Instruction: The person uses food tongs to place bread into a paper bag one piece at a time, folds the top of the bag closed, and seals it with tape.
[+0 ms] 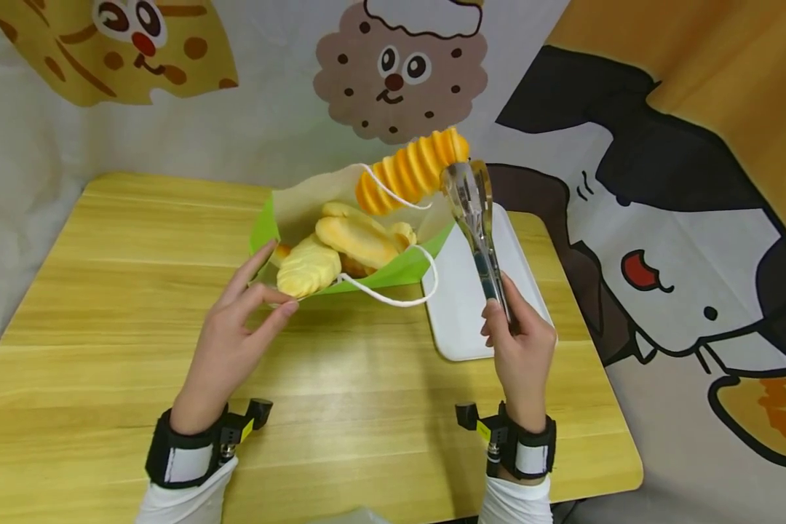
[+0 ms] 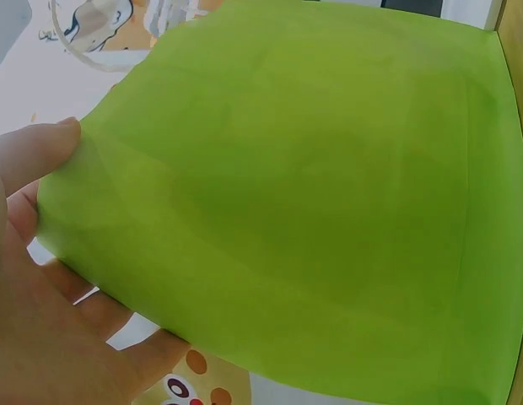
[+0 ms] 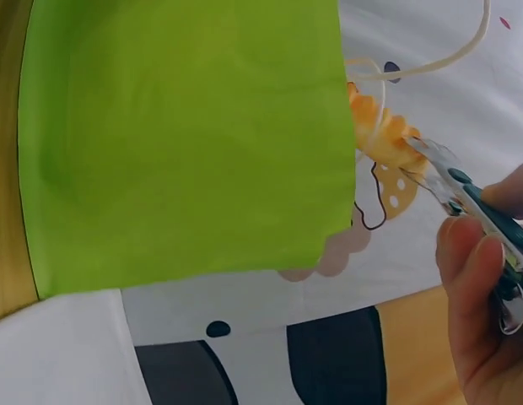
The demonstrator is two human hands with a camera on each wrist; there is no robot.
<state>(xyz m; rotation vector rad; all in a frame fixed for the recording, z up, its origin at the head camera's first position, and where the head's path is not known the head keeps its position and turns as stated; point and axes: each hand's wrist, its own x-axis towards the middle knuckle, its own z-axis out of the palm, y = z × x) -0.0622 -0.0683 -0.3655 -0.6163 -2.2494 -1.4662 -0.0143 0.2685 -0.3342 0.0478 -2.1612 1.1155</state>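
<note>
My left hand (image 1: 239, 327) pinches the left rim of a green paper bag (image 2: 278, 194), thumb on the outer face and fingers behind the edge. My right hand (image 1: 524, 342) grips metal tongs (image 1: 477, 233) with dark green handles. Between the tongs' tips is a ridged orange bread (image 1: 413, 173), held over the bag's right back rim; a white cord handle crosses in front of it. Inside the gaping bag lie several breads, among them a pale ridged one (image 1: 309, 268) near my left fingers and a long smooth one (image 1: 356, 236). Others are partly covered beneath these.
A white tray (image 1: 455, 327) lies on the wooden table (image 1: 340, 437), right of the bag and under the tongs. The bag's front cord handle (image 1: 393, 300) loops outward. Behind and to the right hangs a cloth (image 1: 268, 109) printed with cartoons.
</note>
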